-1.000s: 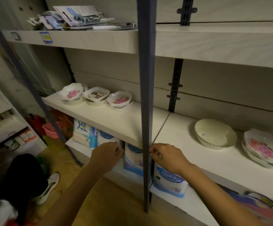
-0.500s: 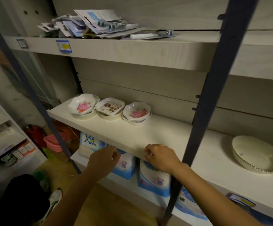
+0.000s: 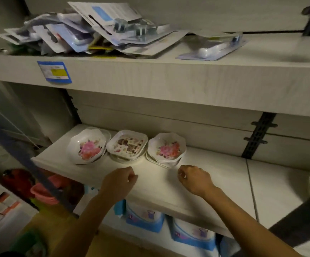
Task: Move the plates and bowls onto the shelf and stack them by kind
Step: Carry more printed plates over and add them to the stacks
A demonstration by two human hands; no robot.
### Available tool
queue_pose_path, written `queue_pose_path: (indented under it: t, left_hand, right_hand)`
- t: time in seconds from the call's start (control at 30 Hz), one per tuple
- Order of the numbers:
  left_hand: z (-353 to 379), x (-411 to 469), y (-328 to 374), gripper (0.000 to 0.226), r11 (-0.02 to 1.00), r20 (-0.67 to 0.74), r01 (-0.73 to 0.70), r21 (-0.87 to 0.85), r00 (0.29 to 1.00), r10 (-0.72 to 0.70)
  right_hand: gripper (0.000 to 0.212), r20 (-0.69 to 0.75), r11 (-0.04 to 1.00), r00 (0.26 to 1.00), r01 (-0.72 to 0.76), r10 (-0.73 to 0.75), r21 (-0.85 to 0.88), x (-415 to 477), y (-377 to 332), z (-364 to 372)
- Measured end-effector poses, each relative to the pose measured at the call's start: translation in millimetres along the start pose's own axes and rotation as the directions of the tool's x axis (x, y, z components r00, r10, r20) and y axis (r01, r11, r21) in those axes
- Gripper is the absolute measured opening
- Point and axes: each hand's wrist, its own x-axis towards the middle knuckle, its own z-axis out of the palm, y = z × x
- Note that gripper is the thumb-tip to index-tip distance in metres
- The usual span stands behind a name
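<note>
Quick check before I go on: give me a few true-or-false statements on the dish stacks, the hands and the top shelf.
1. Three dish stacks stand on the middle shelf. True.
2. The square stack stands between the left floral stack and the right floral stack. True.
3. The left hand grips a bowl. False: it holds nothing.
4. Plates fill the upper shelf. False: blister packs lie there.

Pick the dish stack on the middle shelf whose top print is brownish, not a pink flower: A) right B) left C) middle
C: the middle stack has a brown patchwork print on top, while the left stack and the right stack each show a pink flower.
</note>
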Motion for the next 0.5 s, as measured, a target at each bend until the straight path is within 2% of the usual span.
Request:
queue_pose_path:
  t: [0.17,0.33,0.5]
  left_hand:
    - [-3,49,-21,0.018,0.993,0.032,-0.114,-0.012,0.993,0.115]
    - [-13,87,-31,0.022,0.974,0.101,-0.225,-0.026,0.969,0.227]
    - [-31,116,-52,0.028,0.957,0.127,-0.287,0.042,0.952,0.280]
  right_hand:
    - [0.044,-0.041,0.974,0.973,-0.228,0.228,0.018,28,-1,-1]
    - [0.065,0.005,0.876,0.877,-0.480,0.480,0.040,58,-12,5]
    - [0.062,0.017,0.793,0.794,-0.608,0.607,0.038,79,-32,11]
